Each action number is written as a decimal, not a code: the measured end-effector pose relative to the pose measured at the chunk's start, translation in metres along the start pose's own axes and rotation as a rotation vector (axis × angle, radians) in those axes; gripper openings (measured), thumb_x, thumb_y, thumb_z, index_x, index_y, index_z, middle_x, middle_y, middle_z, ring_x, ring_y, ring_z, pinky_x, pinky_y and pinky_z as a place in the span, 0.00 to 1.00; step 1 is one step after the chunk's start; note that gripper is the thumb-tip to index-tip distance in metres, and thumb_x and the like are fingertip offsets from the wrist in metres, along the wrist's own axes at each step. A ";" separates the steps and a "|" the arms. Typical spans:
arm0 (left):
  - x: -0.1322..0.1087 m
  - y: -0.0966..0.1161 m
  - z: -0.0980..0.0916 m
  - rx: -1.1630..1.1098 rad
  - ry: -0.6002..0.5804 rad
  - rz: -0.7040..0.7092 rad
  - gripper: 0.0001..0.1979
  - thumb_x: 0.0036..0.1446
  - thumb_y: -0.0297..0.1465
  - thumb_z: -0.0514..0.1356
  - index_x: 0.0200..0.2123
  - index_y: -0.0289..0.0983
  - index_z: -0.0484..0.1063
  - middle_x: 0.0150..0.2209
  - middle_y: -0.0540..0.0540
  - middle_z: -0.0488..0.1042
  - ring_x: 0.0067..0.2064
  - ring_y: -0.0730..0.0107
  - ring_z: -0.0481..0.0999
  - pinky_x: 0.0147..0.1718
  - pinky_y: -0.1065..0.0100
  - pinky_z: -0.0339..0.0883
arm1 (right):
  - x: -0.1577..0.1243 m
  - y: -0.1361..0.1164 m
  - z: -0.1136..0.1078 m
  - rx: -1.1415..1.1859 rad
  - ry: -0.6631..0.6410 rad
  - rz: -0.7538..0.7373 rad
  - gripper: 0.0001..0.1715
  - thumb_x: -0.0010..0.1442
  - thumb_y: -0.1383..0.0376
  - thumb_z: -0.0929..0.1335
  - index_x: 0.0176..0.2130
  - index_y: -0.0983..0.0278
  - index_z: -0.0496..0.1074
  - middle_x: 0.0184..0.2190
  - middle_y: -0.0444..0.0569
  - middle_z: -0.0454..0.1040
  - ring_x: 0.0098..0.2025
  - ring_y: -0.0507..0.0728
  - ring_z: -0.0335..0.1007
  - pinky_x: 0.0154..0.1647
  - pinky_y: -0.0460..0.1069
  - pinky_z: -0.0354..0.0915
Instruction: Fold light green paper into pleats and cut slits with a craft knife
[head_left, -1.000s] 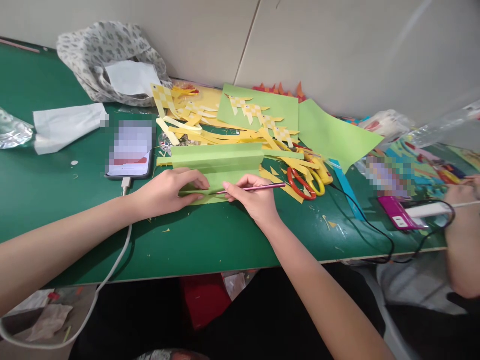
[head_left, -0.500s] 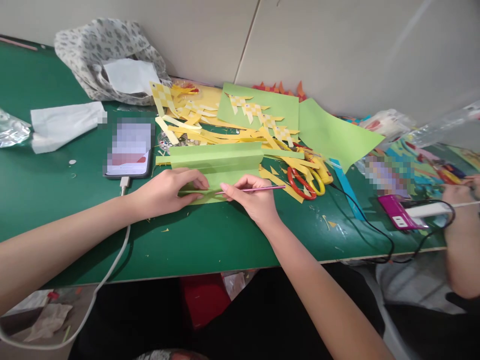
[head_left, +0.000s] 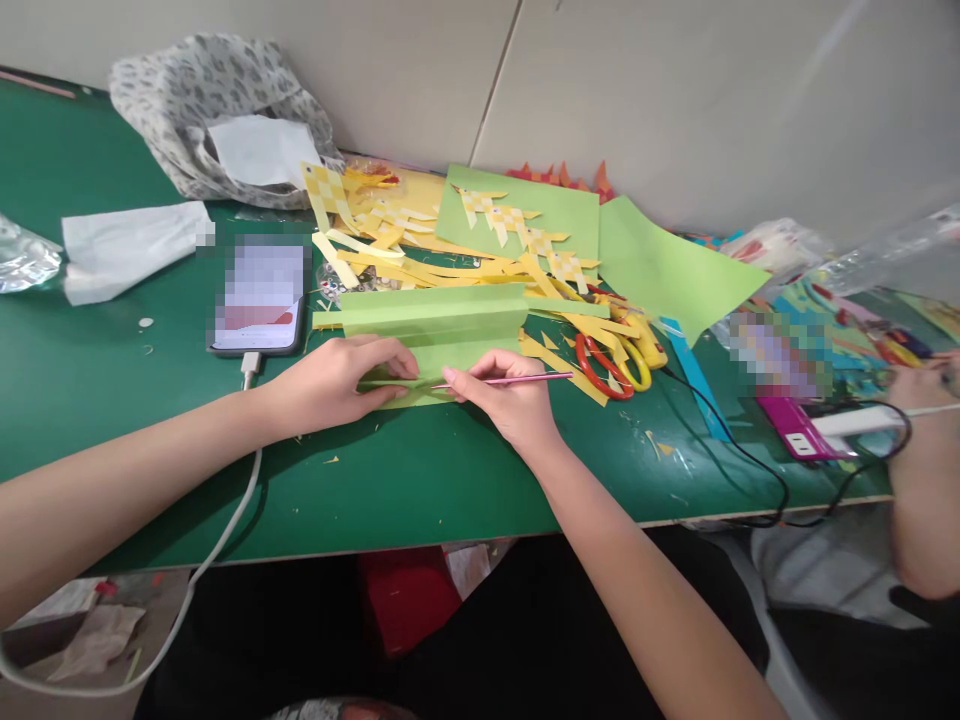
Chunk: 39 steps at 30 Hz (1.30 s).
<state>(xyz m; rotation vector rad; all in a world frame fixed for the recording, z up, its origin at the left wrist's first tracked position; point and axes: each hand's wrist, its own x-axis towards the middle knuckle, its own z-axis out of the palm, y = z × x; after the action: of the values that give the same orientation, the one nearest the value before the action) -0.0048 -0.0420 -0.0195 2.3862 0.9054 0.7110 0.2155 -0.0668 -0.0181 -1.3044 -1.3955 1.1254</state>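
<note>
A sheet of light green paper [head_left: 457,352] with lengthwise creases lies on the table in front of me, its far edge raised. My left hand [head_left: 341,385] holds the near edge, thumb and fingers curled about a narrow fold. Between the thumb and fingers of my right hand [head_left: 510,395] is a thin pink pen-like stick [head_left: 536,378]. Its tip points left and meets the near fold, close to my left fingertips. The kind of stick cannot be made out.
Behind the sheet lie yellow paper strips [head_left: 450,270], woven paper fish [head_left: 514,228] and more green paper [head_left: 675,270]. Scissors [head_left: 600,370] and a yellow glue gun [head_left: 649,345] are at right. A phone [head_left: 259,295] with a white cable stands left. Another person's hand [head_left: 919,400] is far right.
</note>
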 end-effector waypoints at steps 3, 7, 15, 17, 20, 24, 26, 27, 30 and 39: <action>0.000 0.000 0.000 0.001 0.004 0.003 0.08 0.58 0.32 0.57 0.41 0.37 0.70 0.38 0.48 0.76 0.38 0.71 0.77 0.40 0.72 0.71 | 0.001 0.000 -0.001 0.003 0.007 0.006 0.17 0.46 0.58 0.75 0.19 0.62 0.67 0.16 0.42 0.72 0.20 0.51 0.69 0.23 0.47 0.65; 0.000 0.000 0.000 0.004 0.005 0.000 0.08 0.58 0.32 0.57 0.40 0.37 0.70 0.37 0.48 0.76 0.38 0.71 0.77 0.40 0.72 0.71 | 0.003 0.001 -0.007 0.020 0.034 0.024 0.17 0.46 0.59 0.75 0.19 0.63 0.67 0.17 0.43 0.74 0.19 0.50 0.69 0.22 0.46 0.65; -0.001 0.000 0.000 0.012 0.004 -0.007 0.07 0.58 0.33 0.57 0.40 0.37 0.70 0.37 0.49 0.76 0.38 0.71 0.77 0.40 0.72 0.71 | 0.009 0.008 -0.025 0.013 0.101 0.017 0.17 0.43 0.61 0.76 0.18 0.63 0.66 0.15 0.43 0.73 0.18 0.50 0.69 0.20 0.45 0.66; -0.001 0.000 0.000 0.012 0.003 -0.006 0.07 0.58 0.32 0.57 0.40 0.37 0.70 0.37 0.49 0.76 0.38 0.71 0.77 0.40 0.72 0.71 | 0.010 0.009 -0.026 0.020 0.115 0.011 0.17 0.44 0.61 0.76 0.18 0.63 0.66 0.15 0.42 0.72 0.17 0.49 0.69 0.19 0.44 0.65; -0.001 0.000 0.000 0.009 0.002 -0.006 0.07 0.58 0.33 0.57 0.40 0.37 0.70 0.37 0.49 0.76 0.38 0.71 0.77 0.40 0.72 0.71 | 0.010 0.006 -0.024 0.011 0.101 0.007 0.17 0.44 0.60 0.75 0.18 0.63 0.66 0.16 0.43 0.73 0.18 0.50 0.70 0.21 0.45 0.66; -0.001 0.000 0.000 0.005 -0.001 -0.012 0.08 0.58 0.32 0.57 0.40 0.37 0.70 0.38 0.48 0.76 0.39 0.71 0.77 0.40 0.72 0.71 | 0.006 0.000 -0.016 -0.034 0.041 0.010 0.17 0.45 0.58 0.76 0.19 0.63 0.68 0.19 0.45 0.75 0.20 0.50 0.70 0.22 0.46 0.66; -0.001 0.001 0.000 0.002 -0.001 -0.010 0.08 0.58 0.32 0.57 0.40 0.37 0.70 0.38 0.48 0.76 0.39 0.71 0.77 0.40 0.72 0.71 | 0.005 -0.001 -0.013 -0.048 0.014 0.008 0.17 0.46 0.58 0.75 0.20 0.63 0.68 0.19 0.44 0.75 0.19 0.50 0.69 0.21 0.45 0.65; -0.001 0.001 0.000 0.001 -0.001 -0.007 0.07 0.58 0.32 0.57 0.40 0.37 0.69 0.38 0.48 0.76 0.39 0.71 0.77 0.40 0.72 0.71 | 0.004 0.000 -0.011 -0.052 0.004 0.006 0.17 0.46 0.57 0.75 0.20 0.63 0.68 0.18 0.44 0.75 0.19 0.49 0.69 0.21 0.45 0.64; 0.000 0.001 0.000 0.007 0.001 -0.001 0.07 0.58 0.32 0.57 0.40 0.38 0.69 0.37 0.49 0.76 0.38 0.71 0.77 0.40 0.72 0.71 | 0.003 0.001 -0.008 -0.064 -0.013 0.005 0.18 0.45 0.56 0.76 0.20 0.63 0.67 0.17 0.43 0.74 0.18 0.49 0.67 0.19 0.45 0.62; -0.001 0.001 0.000 0.004 -0.006 -0.018 0.07 0.58 0.32 0.57 0.40 0.38 0.69 0.38 0.49 0.76 0.39 0.71 0.77 0.40 0.72 0.71 | 0.007 0.000 -0.015 -0.090 0.063 0.013 0.19 0.44 0.58 0.75 0.18 0.63 0.64 0.15 0.43 0.72 0.18 0.50 0.67 0.19 0.46 0.62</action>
<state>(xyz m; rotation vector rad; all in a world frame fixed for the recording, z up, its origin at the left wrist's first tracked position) -0.0052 -0.0432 -0.0194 2.3794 0.9263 0.6956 0.2305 -0.0594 -0.0155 -1.4031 -1.4072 1.0318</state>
